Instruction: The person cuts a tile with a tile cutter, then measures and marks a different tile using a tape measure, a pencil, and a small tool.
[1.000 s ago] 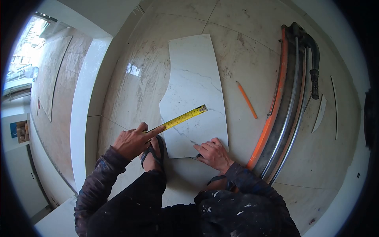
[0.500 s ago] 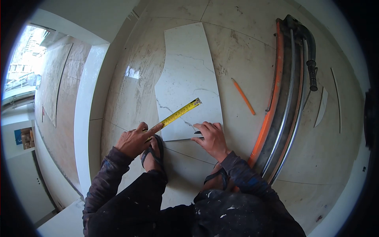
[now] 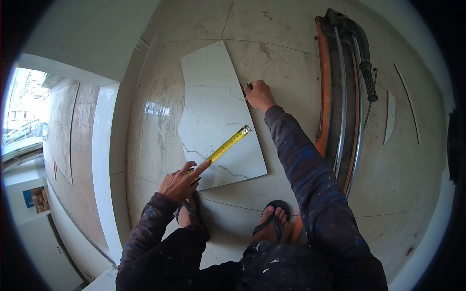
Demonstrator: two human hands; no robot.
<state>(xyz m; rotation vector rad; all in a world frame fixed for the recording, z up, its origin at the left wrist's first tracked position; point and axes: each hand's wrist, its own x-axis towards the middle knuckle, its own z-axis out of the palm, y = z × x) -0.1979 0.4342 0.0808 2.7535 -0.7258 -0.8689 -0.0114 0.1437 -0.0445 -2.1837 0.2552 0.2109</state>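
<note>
Left hand [image 3: 182, 182] is curling shut round the near end of a yellow steel tape-measure blade [image 3: 227, 144], w/ the index finger lying straight along it & pressing it down at the near-left edge of the tile. The blade is running diagonally up & to the right across the tile, its hooked tip stopping just short of the right edge. Can't tell if the tape's case is in the palm; it's hidden.

Right hand [image 3: 259, 94] is reaching out at full arm's length, fingers bunched together & resting at the tile's right edge, approx halfway up it. It's pinching a thin dark object [image 3: 248, 86] whose tip is poking out toward the tile; too small to say what it is.

The white marble-veined ceramic tile [image 3: 213, 92] is lying flat on the glossy beige tiled floor [image 3: 286, 48], long side pointing away from the person, w/ a curved cut-out scooped from its left edge.

A long orange & steel manual tile cutter [image 3: 340, 97] is lying on the floor to the right, well apart from the tile, its black handle [image 3: 368, 80] at the far end. Two thin white tile offcuts [image 3: 390, 123] are lying beyond it.

Both feet are in black flip-flops [image 3: 272, 220], planted just below the tile's near edge. A white raised ledge [image 3: 104, 145] is running along the left.
</note>
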